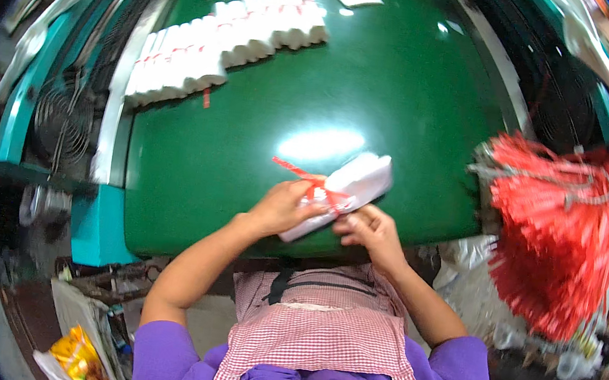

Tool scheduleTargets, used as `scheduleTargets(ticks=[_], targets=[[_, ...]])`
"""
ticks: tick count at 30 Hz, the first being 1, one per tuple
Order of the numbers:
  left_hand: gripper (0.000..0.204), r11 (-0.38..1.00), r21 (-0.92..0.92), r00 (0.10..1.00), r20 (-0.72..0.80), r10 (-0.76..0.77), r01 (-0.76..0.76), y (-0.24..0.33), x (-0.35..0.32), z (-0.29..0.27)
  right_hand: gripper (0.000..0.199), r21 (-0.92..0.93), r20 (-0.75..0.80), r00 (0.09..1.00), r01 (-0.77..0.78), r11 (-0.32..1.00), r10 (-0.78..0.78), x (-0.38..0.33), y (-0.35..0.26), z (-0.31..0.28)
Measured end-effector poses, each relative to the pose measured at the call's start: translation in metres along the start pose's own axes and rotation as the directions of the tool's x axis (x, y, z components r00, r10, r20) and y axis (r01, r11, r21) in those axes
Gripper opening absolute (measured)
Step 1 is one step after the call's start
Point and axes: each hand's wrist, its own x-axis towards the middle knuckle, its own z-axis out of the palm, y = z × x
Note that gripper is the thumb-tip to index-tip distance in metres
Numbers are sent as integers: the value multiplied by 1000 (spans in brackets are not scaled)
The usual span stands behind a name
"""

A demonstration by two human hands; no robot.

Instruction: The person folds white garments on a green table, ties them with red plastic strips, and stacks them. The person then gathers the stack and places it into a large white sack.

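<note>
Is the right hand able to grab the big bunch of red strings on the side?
Probably yes: the red strings hang close beside the right hand with nothing between, though it is busy on the white bundle.

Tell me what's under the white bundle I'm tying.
The white bundle rests on the green table, with the left hand and right hand gripping its near end, where a red string wraps it. The patch of table directly beneath it is covered.

Two bare forearms rising from the lower edge toward mid-frame, elbows bent outward. Left hand (283, 206) just left of centre, fingers curled closed, knuckles up. Right hand (370, 232) just right of it, fingers pinched together, wrist angled inward. Hands near, almost meeting.
</note>
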Motion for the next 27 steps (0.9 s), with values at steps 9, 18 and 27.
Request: scheduleTargets(ticks=[9,18,27], targets=[[43,984,139,892,-421,164,-115,-1,54,-99,37,-173,-86,943,303,937,-321,171,-95,-15],[45,693,597,857,-512,-59,404,-139,171,-259,88,-939,-87,947,26,343,-310,427,-207,3],[46,639,577,850,-453,-267,508,-137,179,-234,114,-975,94,990,112,192,-101,418,-173,72]])
